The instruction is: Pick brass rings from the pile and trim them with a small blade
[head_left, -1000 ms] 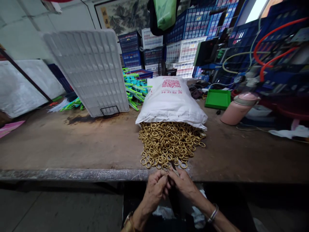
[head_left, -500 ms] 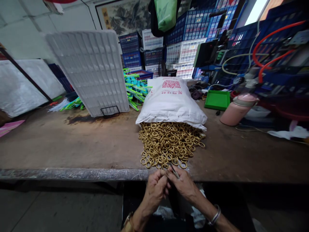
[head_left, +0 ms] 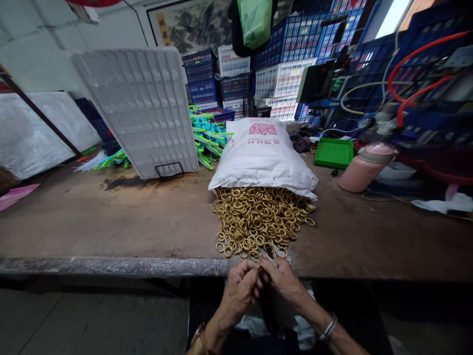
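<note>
A heap of brass rings [head_left: 258,219] spills from the open mouth of a white sack [head_left: 263,153] lying on the brown workbench [head_left: 111,222]. Both my hands meet at the bench's front edge, just below the heap. My left hand [head_left: 239,288] is curled, its fingertips pinching one brass ring [head_left: 258,266]. My right hand [head_left: 283,281] is closed round a small dark, pointed tool [head_left: 269,252] whose tip sticks up toward the rings. The two hands touch each other.
A white moulded tray [head_left: 140,108] leans upright at the back left, with green plastic hangers [head_left: 207,133] behind it. A green bin [head_left: 333,152] and a pink flask [head_left: 364,165] sit at the right. Stacked blue and white crates [head_left: 281,54] line the back.
The hands stay together at the bench edge. The tool in my right hand has shifted slightly, its tip now more upright against the heap's near edge.
</note>
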A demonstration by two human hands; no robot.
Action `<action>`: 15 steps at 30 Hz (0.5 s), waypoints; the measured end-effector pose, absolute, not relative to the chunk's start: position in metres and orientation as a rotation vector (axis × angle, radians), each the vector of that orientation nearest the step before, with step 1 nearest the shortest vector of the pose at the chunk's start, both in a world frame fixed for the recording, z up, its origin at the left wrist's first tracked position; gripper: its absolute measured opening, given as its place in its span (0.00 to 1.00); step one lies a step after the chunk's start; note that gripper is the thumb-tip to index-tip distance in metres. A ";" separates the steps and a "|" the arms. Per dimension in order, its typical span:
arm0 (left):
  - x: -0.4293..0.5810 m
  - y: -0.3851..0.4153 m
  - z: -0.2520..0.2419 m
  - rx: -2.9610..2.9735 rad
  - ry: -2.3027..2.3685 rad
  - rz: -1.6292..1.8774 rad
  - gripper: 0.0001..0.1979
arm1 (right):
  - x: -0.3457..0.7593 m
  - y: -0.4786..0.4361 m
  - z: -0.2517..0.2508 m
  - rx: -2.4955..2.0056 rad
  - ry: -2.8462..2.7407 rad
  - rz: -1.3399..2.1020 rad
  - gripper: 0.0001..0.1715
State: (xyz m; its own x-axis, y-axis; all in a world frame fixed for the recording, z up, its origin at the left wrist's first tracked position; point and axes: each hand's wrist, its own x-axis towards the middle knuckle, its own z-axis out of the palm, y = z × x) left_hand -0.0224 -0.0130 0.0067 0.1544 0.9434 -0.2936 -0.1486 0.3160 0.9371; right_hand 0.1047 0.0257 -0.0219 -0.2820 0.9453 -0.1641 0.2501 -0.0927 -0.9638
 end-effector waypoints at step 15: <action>-0.024 -0.013 -0.002 0.844 1.062 1.002 0.17 | 0.102 0.025 -0.022 -1.297 -1.589 1.423 0.27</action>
